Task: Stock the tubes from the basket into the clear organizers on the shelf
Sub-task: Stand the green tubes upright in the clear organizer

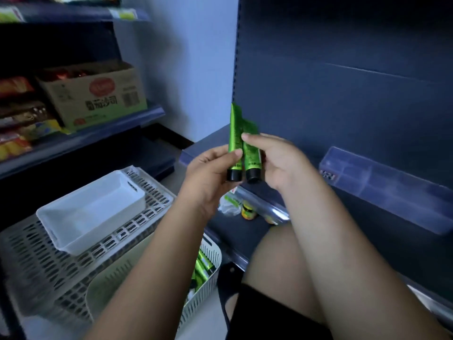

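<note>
Two green tubes with black caps stand side by side, caps down, in front of the dark shelf. My left hand [208,173] pinches the left tube [234,138] near its cap. My right hand [277,160] holds the right tube [251,150] with the thumb across its body. Several more green tubes [202,266] lie in the pale slotted basket [213,253] by my knee. A clear organizer [382,185] sits on the shelf [343,217] to the right, about a hand's width from my right hand.
A white bin [93,207] rests on a grey slotted crate [49,261] at the left. Beyond it, shelves hold a cardboard box [98,94] and snack packets. A small yellow-lidded jar [248,211] and plastic wrap lie on the lower shelf beneath my hands. My bare knee [277,253] is against the shelf edge.
</note>
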`<action>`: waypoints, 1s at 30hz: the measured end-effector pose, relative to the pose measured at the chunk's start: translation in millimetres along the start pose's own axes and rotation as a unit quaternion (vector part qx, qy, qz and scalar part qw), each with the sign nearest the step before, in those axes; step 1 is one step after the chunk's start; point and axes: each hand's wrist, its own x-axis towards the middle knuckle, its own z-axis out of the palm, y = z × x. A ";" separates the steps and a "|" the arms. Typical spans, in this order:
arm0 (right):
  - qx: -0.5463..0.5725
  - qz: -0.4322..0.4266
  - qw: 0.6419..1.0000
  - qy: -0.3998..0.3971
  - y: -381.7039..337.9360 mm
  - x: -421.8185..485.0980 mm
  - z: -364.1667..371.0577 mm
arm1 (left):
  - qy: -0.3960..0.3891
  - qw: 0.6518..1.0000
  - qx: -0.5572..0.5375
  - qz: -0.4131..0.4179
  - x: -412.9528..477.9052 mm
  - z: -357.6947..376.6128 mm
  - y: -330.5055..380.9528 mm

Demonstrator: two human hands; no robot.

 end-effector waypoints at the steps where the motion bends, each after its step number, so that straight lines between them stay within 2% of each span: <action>1: 0.009 -0.016 1.000 0.021 -6.8 -3.4 -9.9 | 0.000 1.000 0.008 0.000 0.7 14.0 0.0; 6: 0.000 -0.083 0.992 0.092 -42.1 -33.5 -62.8 | -0.018 0.998 0.058 0.030 2.7 76.5 -9.7; 10: -0.023 -0.102 0.988 0.112 -66.7 -67.9 -114.2 | -0.027 0.996 0.081 0.036 -1.0 126.4 -25.6; 15: -0.048 -0.132 0.972 0.190 -80.9 -108.7 -180.4 | -0.065 0.994 0.087 0.010 -19.7 195.4 -58.3; 19: -0.060 -0.143 0.951 0.269 -89.6 -140.2 -234.4 | -0.169 0.981 0.091 -0.021 -36.6 244.5 -88.2; 21: -0.073 -0.158 0.944 0.279 -93.4 -159.2 -261.9 | -0.214 0.971 0.105 -0.024 -47.5 268.4 -101.0; 23: -0.085 -0.182 0.938 0.281 -97.1 -181.0 -287.8 | -0.246 0.963 0.103 -0.035 -59.3 292.7 -111.5; 27: -0.061 -0.189 0.915 0.353 -103.1 -224.8 -339.0 | -0.288 0.949 0.108 -0.066 -80.9 337.3 -133.7; 30: -0.054 -0.222 0.904 0.361 -104.1 -257.5 -372.5 | -0.311 0.939 0.122 -0.078 -95.3 368.5 -148.2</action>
